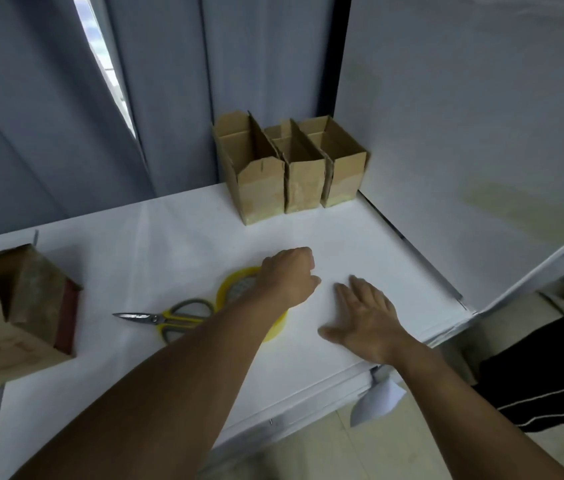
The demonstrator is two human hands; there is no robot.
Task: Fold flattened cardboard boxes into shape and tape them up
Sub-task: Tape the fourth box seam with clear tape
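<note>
Left hand: my left hand (291, 271) is in the middle of the frame with the fingers curled under, clenched. I see nothing in its grip. It hovers just past the tape, and the forearm crosses over the roll.
Right hand: my right hand (367, 315) lies flat and released on the table (169, 244), fingers spread, just right of the left hand and apart from it.
Tape: a yellow roll (230, 289) lies flat on the table at centre, partly hidden under my left wrist.
Scissors: a pair with yellow handles (169, 318) lies left of the tape, handles touching or nearly touching the roll, blades pointing to the left edge of the frame.
Small boxes: three folded boxes (299, 174) stand upright in a row, side by side, at the far edge of the table in the upper centre. Their tops are open with the flaps up.
Big box: a larger box (21, 317) lies on its side at the left edge, its open end towards the middle of the table, well apart from both hands.
Curtain: grey-blue folds (48, 116) fill the upper left, with a bright slit of window between them.
Paper: a white scrap (376, 401) hangs below the table's near edge at lower right, under my right forearm.
</note>
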